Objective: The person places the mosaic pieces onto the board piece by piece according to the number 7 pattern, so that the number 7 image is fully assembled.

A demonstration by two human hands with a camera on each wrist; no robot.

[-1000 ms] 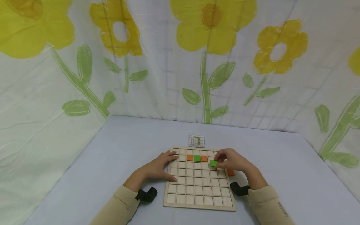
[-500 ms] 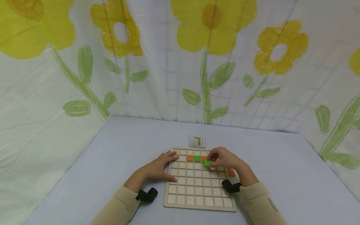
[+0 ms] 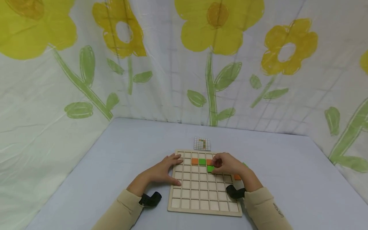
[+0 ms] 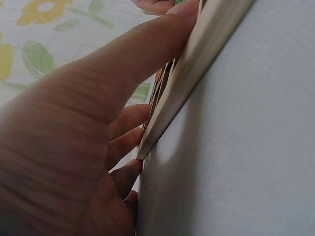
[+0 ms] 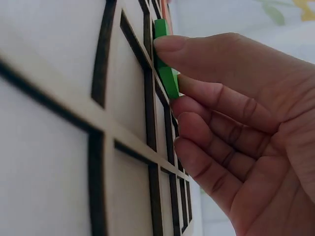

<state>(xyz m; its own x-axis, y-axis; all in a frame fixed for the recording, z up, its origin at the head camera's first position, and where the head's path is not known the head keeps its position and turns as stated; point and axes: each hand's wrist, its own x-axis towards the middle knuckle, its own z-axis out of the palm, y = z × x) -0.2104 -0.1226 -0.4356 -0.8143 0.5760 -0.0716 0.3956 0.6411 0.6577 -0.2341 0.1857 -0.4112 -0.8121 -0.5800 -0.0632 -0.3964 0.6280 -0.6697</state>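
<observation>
One card (image 3: pixel 202 144) beyond board (image 3: pixel 199 185), right hand (image 3: pixel 230 164) overlapping orange tile (image 3: pixel 209 162)

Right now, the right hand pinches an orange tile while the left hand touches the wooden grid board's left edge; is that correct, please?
The colour is wrong: the right hand pinches a green tile, as the right wrist view shows; the rest stands.

The board (image 3: pixel 195 185) is pale tan with a square grid; the pinched tile (image 3: pixel 210 169) is green; the card (image 3: pixel 202 143) is gridded, white, orange and green; the sleeves (image 3: pixel 119 209) are beige; the white backdrop (image 3: pixel 161 95) bears yellow flowers (image 3: pixel 217 15) and green leaves (image 3: pixel 228 76).
</observation>
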